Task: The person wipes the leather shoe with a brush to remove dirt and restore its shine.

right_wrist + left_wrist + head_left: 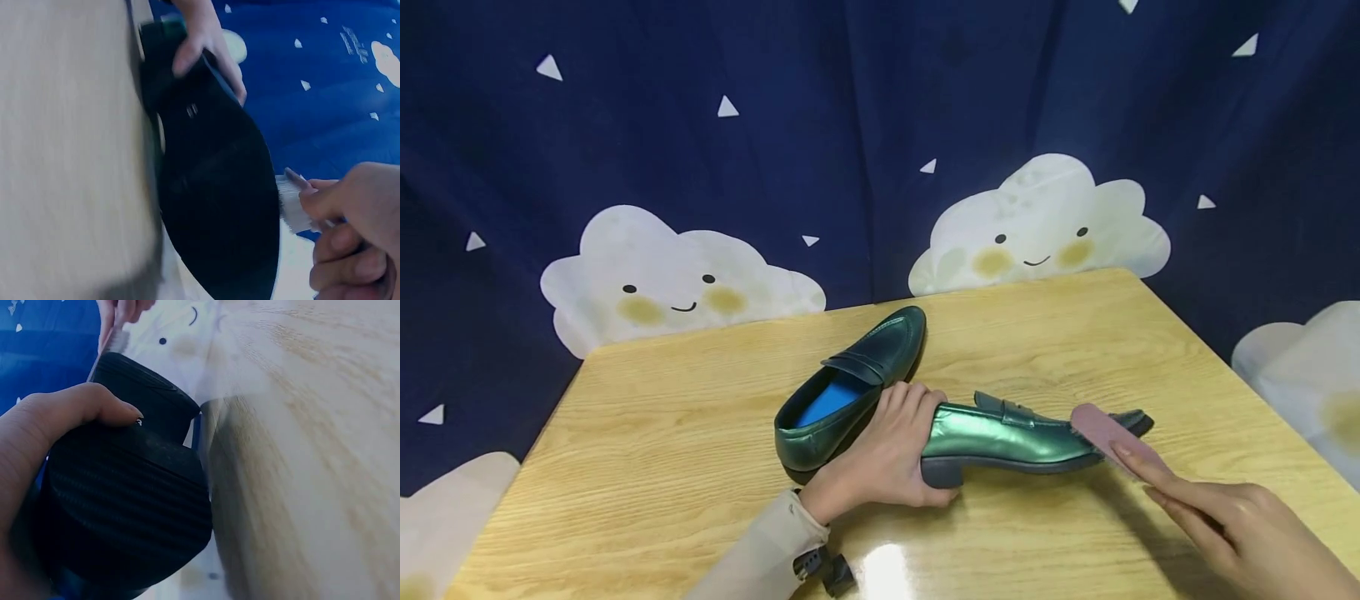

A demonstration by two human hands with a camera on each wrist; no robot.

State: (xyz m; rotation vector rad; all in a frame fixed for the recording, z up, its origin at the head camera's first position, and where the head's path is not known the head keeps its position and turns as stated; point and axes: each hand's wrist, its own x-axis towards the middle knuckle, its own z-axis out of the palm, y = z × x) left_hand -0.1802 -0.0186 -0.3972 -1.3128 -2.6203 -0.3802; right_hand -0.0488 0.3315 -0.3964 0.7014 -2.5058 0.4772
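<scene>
A shiny green loafer (1000, 435) with a dark sole (219, 181) is held above the table, its toe toward the right. My left hand (895, 450) grips it round the heel end, and in the left wrist view the thumb presses beside the ribbed black heel (125, 500). A pink-backed brush (1108, 435) with pale bristles (291, 203) lies against the loafer's upper near the toe. My right hand (1247, 517) holds this brush by its near end, the index finger lying along its back.
A second green loafer (857, 379) with a blue insole stands on the wooden table (662, 433), just behind my left hand. Beyond the table's far edge hangs a dark blue curtain (775, 150) printed with clouds and white triangles. A black strap (822, 571) is at my left wrist.
</scene>
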